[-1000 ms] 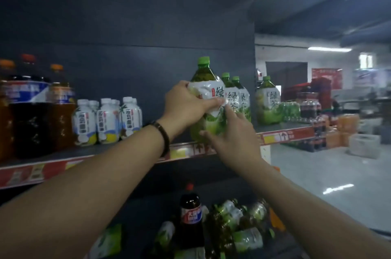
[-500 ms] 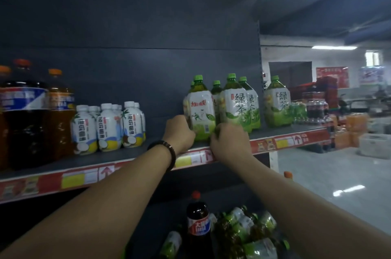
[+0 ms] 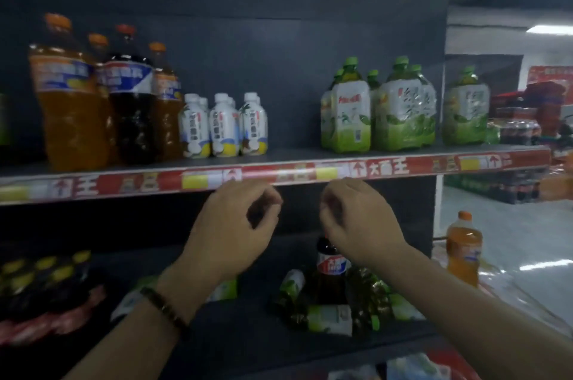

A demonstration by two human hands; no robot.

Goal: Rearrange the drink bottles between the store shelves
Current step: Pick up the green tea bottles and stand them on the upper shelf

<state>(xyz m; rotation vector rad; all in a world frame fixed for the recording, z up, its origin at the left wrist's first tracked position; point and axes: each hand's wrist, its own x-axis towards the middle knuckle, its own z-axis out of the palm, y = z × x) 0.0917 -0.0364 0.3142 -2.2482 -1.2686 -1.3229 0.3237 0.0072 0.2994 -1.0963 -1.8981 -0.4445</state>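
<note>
Left hand (image 3: 232, 224), right hand (image 3: 359, 221): both just below front edge of upper shelf (image 3: 124, 184), apart from each other. Fingers loosely curled, gripping nothing. Green tea bottles (image 3: 403, 113) upright on right part of upper shelf, apart from both hands. Lower shelf (image 3: 242, 333): more green bottles (image 3: 328, 319) lying on sides beside upright dark cola bottle (image 3: 330, 268).

Noted green tea bottles (image 3: 403, 113) upright on upper shelf (image 3: 294, 155), well right of small white bottles (image 3: 223, 128). Found left hand (image 3: 232, 224) and right hand (image 3: 356, 224) just below shelf edge, apart, loosely curled, holding nothing. Logged toppled bottles (image 3: 328, 317) on lower shelf (image 3: 248, 330).
</note>
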